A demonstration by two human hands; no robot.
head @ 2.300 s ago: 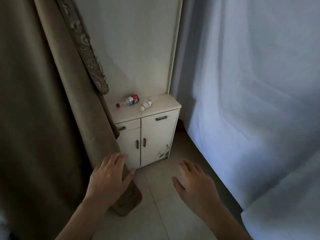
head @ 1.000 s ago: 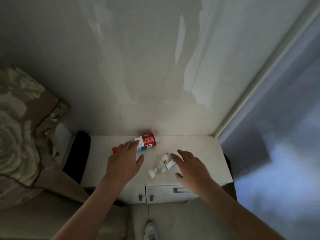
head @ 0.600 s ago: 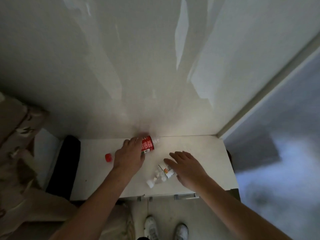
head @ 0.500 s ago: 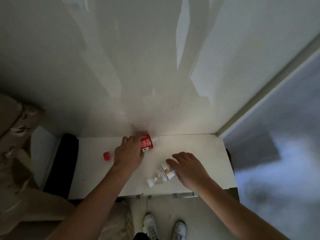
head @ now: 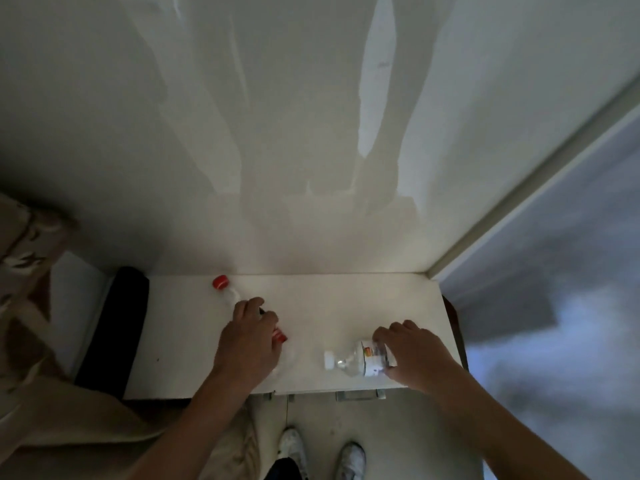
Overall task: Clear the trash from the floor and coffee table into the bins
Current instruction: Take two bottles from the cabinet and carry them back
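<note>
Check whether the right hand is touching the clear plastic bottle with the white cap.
Touching. The head view shows the right hand with fingers curled over the clear plastic bottle, covering its base end.

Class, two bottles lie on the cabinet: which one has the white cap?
The clear bottle gripped by the right hand; the left hand's bottle has a red cap.

left hand (head: pixel 247 344) hides most of red-capped bottle (head: pixel 221 284) | curtain (head: pixel 24 244) cut off left | shoes (head: pixel 351 460) cut off below
</note>
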